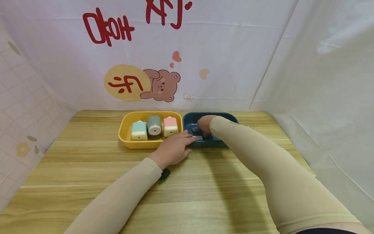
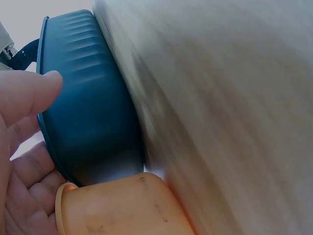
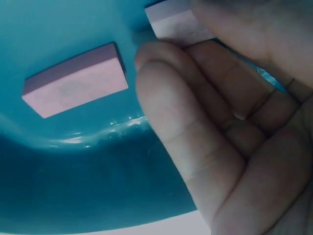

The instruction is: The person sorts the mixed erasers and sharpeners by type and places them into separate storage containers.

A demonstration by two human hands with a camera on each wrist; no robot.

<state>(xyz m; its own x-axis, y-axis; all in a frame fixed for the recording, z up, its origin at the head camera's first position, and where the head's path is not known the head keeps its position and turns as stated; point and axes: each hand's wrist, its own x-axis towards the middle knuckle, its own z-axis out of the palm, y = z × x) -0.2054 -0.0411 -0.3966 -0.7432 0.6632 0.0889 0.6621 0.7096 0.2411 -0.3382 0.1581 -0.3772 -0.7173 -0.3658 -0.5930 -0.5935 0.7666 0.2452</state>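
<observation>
My right hand (image 1: 205, 125) reaches down into the dark blue tray (image 1: 187, 114). In the right wrist view a pale eraser-like block (image 3: 176, 22) lies between the thumb and the curled fingers (image 3: 166, 107), its right end hidden. Another pinkish block (image 3: 76, 83) lies apart from the hand on the tray floor. The left hand (image 1: 174, 147) rests with relaxed fingers at the rims where the blue tray meets the yellow tray (image 1: 128, 143). Its thumb (image 2: 46, 90) shows in front of the blue tray's wall, apart from the other fingers.
Three small bottle-shaped items stand in the yellow tray: a mint one (image 1: 139, 130), a grey-green one (image 1: 154, 125) and a pink one (image 1: 170, 126). A white piece (image 1: 197, 137) and a bluish piece (image 1: 196, 129) lie in the blue tray. White cloth (image 1: 222, 65) hangs behind the wooden table (image 1: 187, 201).
</observation>
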